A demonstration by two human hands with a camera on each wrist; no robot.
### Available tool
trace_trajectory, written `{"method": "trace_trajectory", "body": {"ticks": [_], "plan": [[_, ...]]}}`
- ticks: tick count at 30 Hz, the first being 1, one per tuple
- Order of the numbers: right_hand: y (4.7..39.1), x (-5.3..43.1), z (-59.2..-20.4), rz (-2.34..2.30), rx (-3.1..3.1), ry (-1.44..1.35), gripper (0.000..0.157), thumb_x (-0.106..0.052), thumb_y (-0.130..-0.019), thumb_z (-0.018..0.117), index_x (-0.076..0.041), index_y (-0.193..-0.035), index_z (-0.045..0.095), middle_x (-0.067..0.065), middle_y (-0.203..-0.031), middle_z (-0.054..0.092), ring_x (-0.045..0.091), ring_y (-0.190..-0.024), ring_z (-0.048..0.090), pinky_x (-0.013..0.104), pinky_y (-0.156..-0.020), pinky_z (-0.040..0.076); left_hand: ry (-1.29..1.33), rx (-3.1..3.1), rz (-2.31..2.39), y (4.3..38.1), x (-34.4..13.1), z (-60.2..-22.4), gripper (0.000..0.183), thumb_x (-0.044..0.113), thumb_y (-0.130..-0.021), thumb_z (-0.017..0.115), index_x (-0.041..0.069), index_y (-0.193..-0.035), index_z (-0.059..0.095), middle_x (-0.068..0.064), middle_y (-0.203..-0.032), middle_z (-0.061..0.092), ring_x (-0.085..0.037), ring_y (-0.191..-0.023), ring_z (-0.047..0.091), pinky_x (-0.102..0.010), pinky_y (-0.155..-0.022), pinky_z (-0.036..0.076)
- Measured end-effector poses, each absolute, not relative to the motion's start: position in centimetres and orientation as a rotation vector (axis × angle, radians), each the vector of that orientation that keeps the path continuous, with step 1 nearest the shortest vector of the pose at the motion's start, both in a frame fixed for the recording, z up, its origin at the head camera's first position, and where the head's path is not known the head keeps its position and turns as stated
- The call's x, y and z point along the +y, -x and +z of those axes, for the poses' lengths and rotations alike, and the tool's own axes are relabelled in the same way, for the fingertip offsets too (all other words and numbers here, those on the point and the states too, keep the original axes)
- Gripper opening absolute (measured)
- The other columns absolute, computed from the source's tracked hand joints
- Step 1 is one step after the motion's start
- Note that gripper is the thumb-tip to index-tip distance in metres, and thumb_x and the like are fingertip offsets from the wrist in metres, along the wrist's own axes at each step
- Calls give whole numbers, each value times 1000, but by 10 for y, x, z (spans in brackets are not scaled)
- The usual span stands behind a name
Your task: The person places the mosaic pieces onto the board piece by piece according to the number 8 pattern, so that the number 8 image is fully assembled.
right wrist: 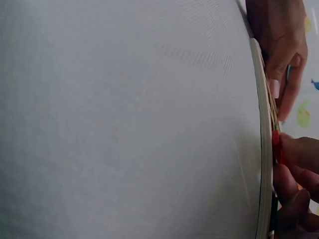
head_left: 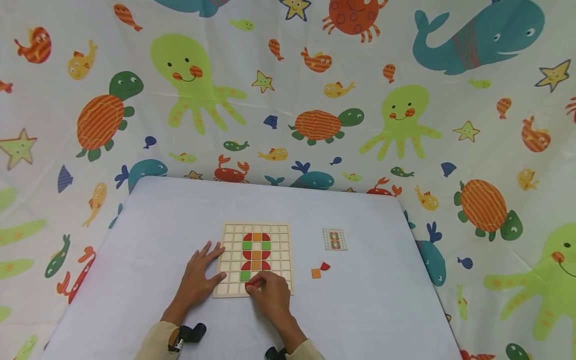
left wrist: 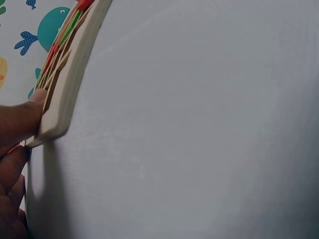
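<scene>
A wooden grid board (head_left: 280, 280) lies on the white table, with red, orange and green tiles set in its middle columns. Between thumb and fingertips, my right hand (head_left: 274, 295) pinches a red tile (head_left: 249, 285) at the board's near rows, below a green square tile (head_left: 245, 276). The same red tile (right wrist: 276, 144) shows in the right wrist view, close to the board's edge; its full outline is hidden by the fingers. My left hand (head_left: 198, 275) rests at the board's left edge, fingers spread, its thumb (left wrist: 37, 97) touching the frame.
Right of the board lie a loose orange square tile (head_left: 316, 273) and a red rounded tile (head_left: 325, 266). Beyond them is a small pattern card (head_left: 335, 240) printed with a similar grid. A curtain with sea animals (head_left: 270, 100) hangs behind the table.
</scene>
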State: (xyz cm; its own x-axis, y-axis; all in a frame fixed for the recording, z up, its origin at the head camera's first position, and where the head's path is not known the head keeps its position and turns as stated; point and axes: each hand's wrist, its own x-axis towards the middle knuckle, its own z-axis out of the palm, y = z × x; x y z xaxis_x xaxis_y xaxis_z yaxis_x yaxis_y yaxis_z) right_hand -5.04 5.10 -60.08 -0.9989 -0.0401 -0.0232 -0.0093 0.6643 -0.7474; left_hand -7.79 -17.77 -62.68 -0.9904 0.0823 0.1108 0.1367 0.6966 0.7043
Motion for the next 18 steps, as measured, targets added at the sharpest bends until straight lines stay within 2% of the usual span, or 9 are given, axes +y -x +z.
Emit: {"method": "trace_trajectory", "body": {"ticks": [12, 18], "plan": [[57, 38, -602, -1144, 2882, 65, 17, -29, -83, 93, -23, -82, 77, -17, -66, 62, -4, -67, 51, 18, -55, 39, 202, -2803, -1152, 80, -176, -630, 74, 20, -84, 87, 9, -151, 58, -19, -162, 50, -49, -157, 34, -72, -127, 23], [59, 39, -597, -1045, 2905, 116, 14, -34, -83, 92, -25, -81, 82, -19, -65, 66, -4, -68, 53, 18, -56, 40, 196, -2820, -1152, 80, -177, -630, 75, 21, -84, 87, 9, -152, 57, -19, -162, 49, -49, -157, 33, -72, -127, 22]]}}
